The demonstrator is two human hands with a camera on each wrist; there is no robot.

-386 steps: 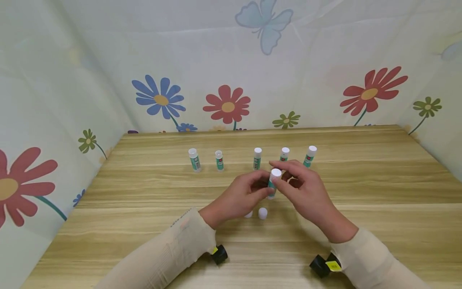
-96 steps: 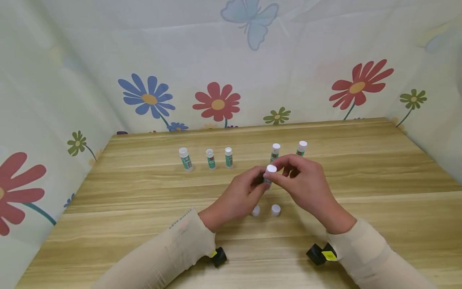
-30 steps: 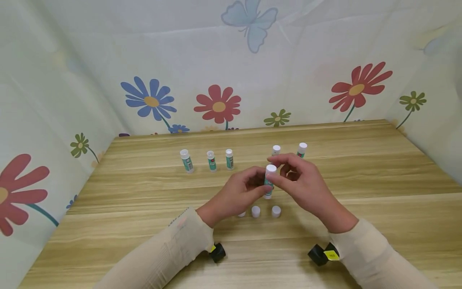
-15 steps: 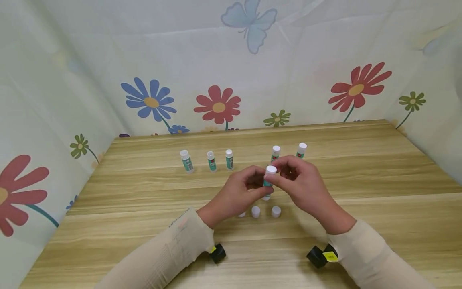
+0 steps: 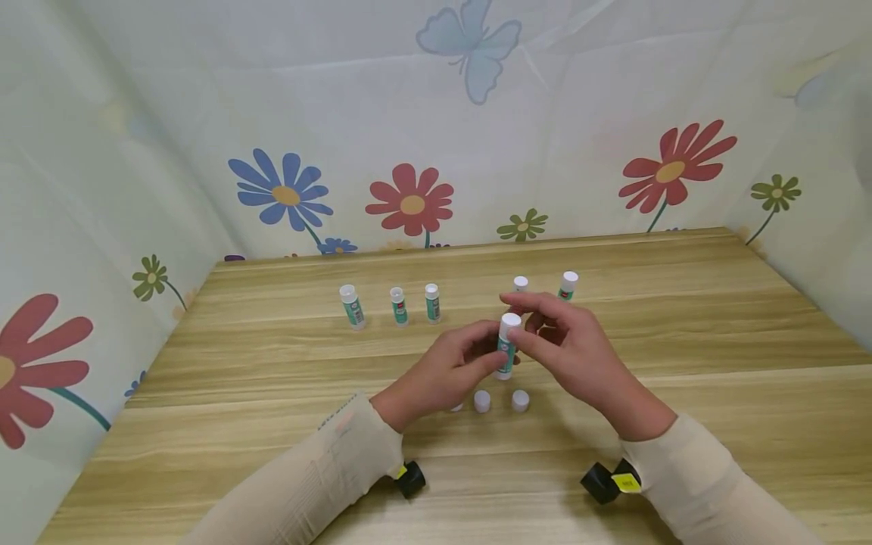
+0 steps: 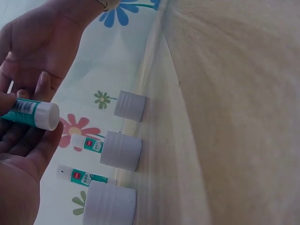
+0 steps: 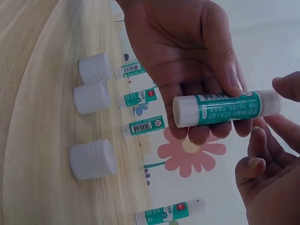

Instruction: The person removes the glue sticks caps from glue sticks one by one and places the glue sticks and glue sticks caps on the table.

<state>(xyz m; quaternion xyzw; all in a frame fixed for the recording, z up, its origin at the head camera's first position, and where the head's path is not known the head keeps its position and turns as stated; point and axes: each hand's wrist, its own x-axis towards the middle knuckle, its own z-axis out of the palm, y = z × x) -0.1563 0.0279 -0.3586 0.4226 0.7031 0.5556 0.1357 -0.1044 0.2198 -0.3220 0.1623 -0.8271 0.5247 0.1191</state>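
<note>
Over the middle of the table, my left hand point(image 5: 450, 371) holds a green-and-white glue stick point(image 5: 507, 346) upright, thumb in front and fingers behind the tube. Its white cap point(image 5: 509, 321) points up. My right hand point(image 5: 575, 348) is at the cap, thumb against its side and forefinger stretched out behind it. In the right wrist view, the right thumb point(image 7: 288, 86) is at the cap end, with the other fingers spread below. Three loose white caps lie below the hands: one point(image 5: 521, 400), another point(image 5: 482, 401), and a third point(image 5: 456, 406) partly hidden by my left hand.
Three glue sticks with hollow-looking tops stand at the back left: one point(image 5: 353, 306), a second point(image 5: 399, 306) and a third point(image 5: 432, 303). Two capped ones, one point(image 5: 521, 283) and another point(image 5: 568, 286), stand behind my right hand, partly covered. A flowered cloth borders the wooden table point(image 5: 272, 363).
Since the oldest frame, a third glue stick has joined the back-left row, the right group has one fewer, and a third cap lies in front. Just now my right fingers have spread from the cap.
</note>
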